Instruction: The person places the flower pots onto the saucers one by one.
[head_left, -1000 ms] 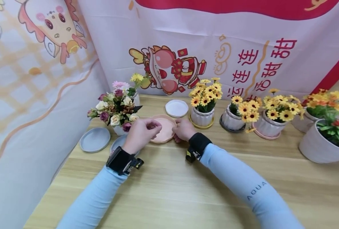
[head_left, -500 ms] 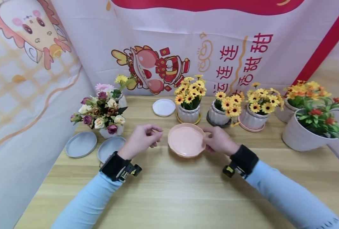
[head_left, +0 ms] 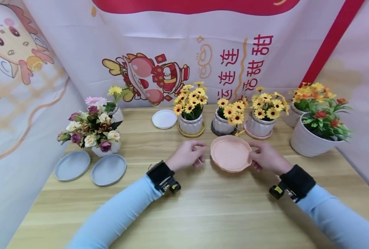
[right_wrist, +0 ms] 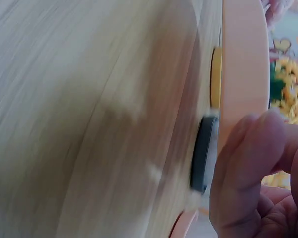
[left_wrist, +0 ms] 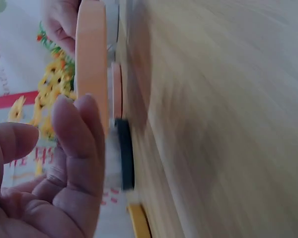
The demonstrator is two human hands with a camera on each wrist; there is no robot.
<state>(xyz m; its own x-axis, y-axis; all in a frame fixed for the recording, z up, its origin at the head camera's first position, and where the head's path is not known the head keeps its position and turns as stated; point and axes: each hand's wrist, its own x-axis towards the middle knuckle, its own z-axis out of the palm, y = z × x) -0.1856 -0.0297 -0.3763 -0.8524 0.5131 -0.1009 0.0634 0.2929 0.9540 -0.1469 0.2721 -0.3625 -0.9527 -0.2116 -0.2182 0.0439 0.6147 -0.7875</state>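
- Several red Chinese signs (head_left: 229, 56) are on the white wall cloth (head_left: 147, 24). I can read 连 and 甜, and I see each of them twice. Lower down, yellow flowers (head_left: 235, 116) cover some of the red writing.
- At the top right corner, I see a bit of dark writing that is cut off, so I can't read it.
- On the wooden table (head_left: 178, 218), plain wood runs from below the peach plate (head_left: 230, 154) to the bottom of my head view.
- The table's left edge slants down past two grey plates (head_left: 108, 170), and one of them sits close to it. The right edge slants down past the big white pot (head_left: 310, 141).
- Behind the peach plate it is tighter. Three pots (head_left: 190, 126) stand in a row, and the one on the dark saucer (right_wrist: 203, 153) looks nearest.
- A white plate (head_left: 164, 119) lies at the back, just beside the first of those pots.
- I see the peach plate between the two hands, nearly flat and lifted off the wood.
- My right hand (head_left: 268, 157) pinches its right rim.
- My left hand (head_left: 187, 155) is just beside its left side. Its fingers bend loosely and hold nothing.
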